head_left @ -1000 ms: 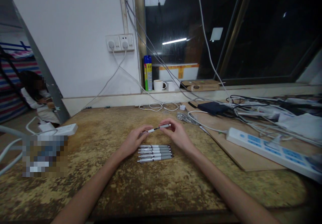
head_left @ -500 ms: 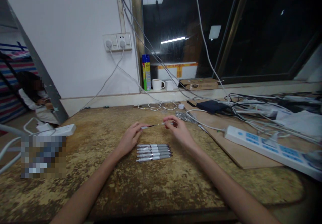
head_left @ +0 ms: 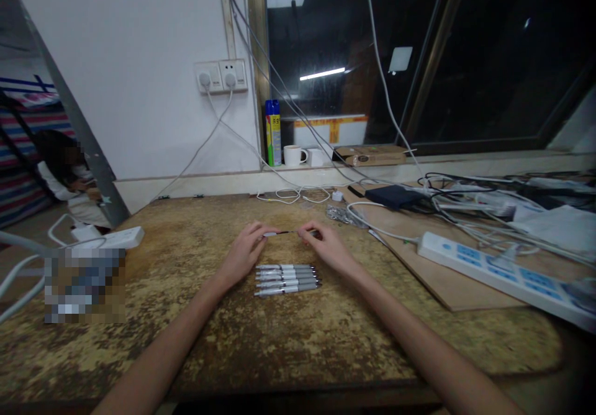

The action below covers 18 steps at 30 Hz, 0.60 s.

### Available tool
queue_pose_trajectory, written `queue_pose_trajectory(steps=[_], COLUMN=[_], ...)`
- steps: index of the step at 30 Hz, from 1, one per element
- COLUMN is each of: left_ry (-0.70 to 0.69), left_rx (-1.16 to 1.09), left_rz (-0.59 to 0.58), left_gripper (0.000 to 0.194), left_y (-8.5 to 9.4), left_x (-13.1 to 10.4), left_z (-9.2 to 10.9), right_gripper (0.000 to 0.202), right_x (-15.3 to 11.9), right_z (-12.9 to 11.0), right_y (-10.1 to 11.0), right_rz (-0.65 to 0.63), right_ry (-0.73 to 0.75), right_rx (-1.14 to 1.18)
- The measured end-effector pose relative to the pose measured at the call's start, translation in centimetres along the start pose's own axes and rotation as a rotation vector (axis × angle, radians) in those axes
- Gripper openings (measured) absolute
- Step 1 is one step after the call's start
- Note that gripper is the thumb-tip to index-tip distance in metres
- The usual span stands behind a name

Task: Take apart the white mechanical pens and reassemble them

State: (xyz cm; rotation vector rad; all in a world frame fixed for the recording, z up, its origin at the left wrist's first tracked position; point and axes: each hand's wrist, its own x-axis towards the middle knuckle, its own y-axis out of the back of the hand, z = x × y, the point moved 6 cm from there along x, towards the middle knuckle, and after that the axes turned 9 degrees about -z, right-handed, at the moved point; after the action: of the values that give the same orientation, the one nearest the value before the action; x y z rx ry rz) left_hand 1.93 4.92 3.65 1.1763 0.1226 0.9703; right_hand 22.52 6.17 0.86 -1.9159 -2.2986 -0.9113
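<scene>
My left hand (head_left: 246, 248) is closed with its fingertips on a white pen barrel (head_left: 270, 234), from which a thin dark refill (head_left: 284, 233) points right. Facing it, my right hand (head_left: 325, 244) pinches another pen part (head_left: 318, 235), greyish and mostly hidden by the fingers. A narrow gap with a thin light piece lies between the two hands; whether the parts touch I cannot tell. Just below the hands, several white and grey pens (head_left: 287, 280) lie side by side in a row on the worn wooden table (head_left: 298, 340).
A white power strip (head_left: 507, 278) rests on a brown board (head_left: 447, 278) at the right, among tangled cables. A crumpled clear plastic bag (head_left: 344, 215) lies beyond my right hand. Another power strip (head_left: 123, 238) is at the left edge. A person (head_left: 69, 176) sits at far left.
The right hand's fingers have shifted slightly left and down, narrowing the gap between the parts. The left hand keeps its hold. The whole view has shifted a little.
</scene>
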Motion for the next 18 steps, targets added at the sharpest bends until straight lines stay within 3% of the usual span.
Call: queue_pose_trajectory(steps=[10, 18], left_ry=[-0.025, 0.108], left_rx=[0.013, -0.073], left_rz=[-0.030, 0.184], left_gripper=[0.040, 0.040], left_y=[-0.2, 1.2], left_x=[0.0, -0.6], left_z=[0.5, -3.6], right_gripper=[0.027, 0.030], right_x=[0.1, 0.2], right_z=[0.1, 0.8], right_y=[-0.9, 1.7], right_rz=[-0.075, 0.147], right_ry=[0.031, 0.028], right_rx=[0.080, 0.056])
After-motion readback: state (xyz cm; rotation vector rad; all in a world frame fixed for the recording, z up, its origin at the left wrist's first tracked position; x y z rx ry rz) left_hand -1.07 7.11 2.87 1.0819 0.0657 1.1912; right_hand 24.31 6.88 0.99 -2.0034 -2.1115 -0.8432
